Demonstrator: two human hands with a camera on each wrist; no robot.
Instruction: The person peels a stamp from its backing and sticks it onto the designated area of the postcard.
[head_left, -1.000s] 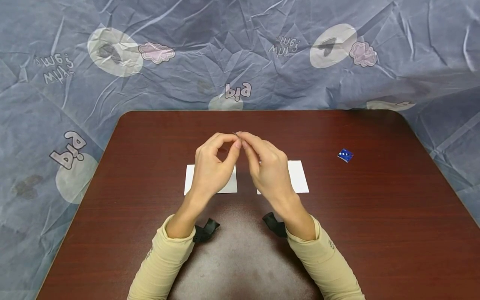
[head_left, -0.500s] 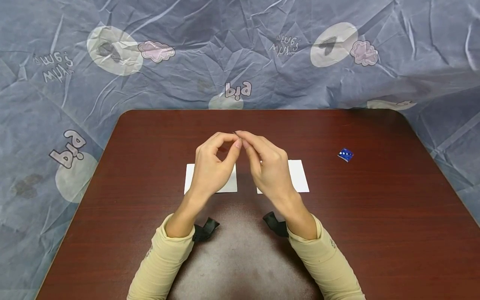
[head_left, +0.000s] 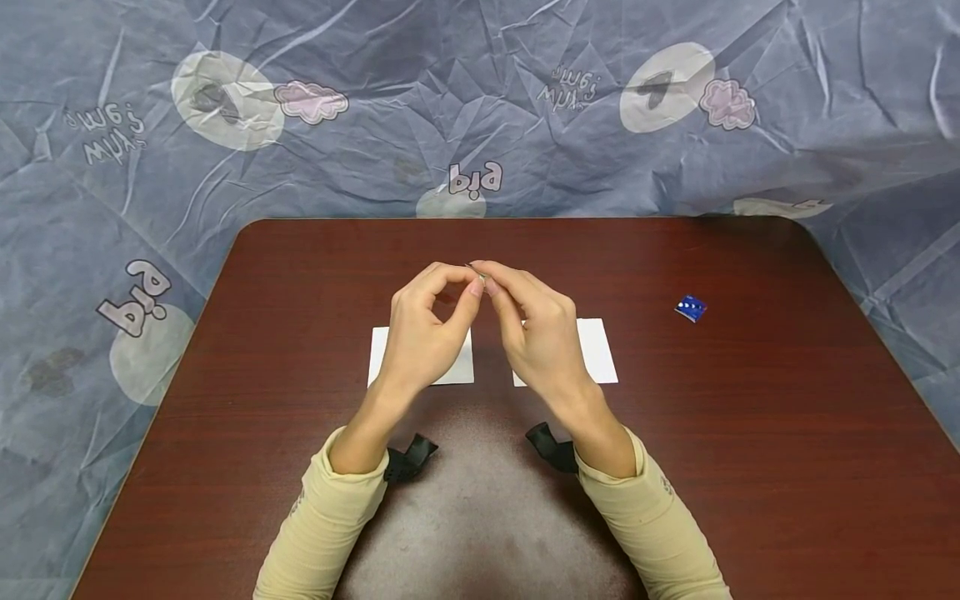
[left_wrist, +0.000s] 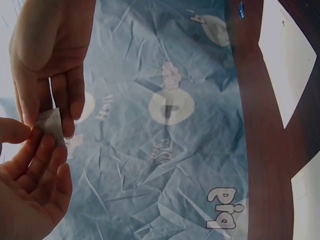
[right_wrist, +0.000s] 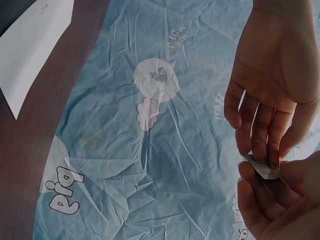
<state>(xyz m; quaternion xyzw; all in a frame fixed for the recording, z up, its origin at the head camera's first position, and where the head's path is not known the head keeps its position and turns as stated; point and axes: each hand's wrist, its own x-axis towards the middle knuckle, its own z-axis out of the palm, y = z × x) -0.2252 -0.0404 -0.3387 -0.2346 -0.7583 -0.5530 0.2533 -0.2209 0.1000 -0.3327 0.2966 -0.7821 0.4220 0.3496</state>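
In the head view my left hand (head_left: 429, 325) and right hand (head_left: 542, 333) meet fingertip to fingertip above the table. Between them they pinch a small, flat, pale square packet (left_wrist: 51, 125), mostly covered by fingers. From the left wrist, my left hand (left_wrist: 37, 192) comes from below and the right hand (left_wrist: 52, 45) from above, both on the packet. The right wrist view shows the same packet (right_wrist: 263, 166) edge-on, with thumb and fingertips on its sides. Its kind and contents cannot be made out.
Two white paper sheets (head_left: 454, 367) (head_left: 597, 354) lie on the brown table (head_left: 750, 417), partly behind my hands. A small blue packet (head_left: 690, 308) lies farther right. Wrinkled printed cloth (head_left: 375, 150) hangs beyond the table's far edge. Black wrist mounts (head_left: 411, 458) stick out from both sleeves.
My hands have stayed almost in place. At the fingertips, a little more of the pale packet shows now than before.
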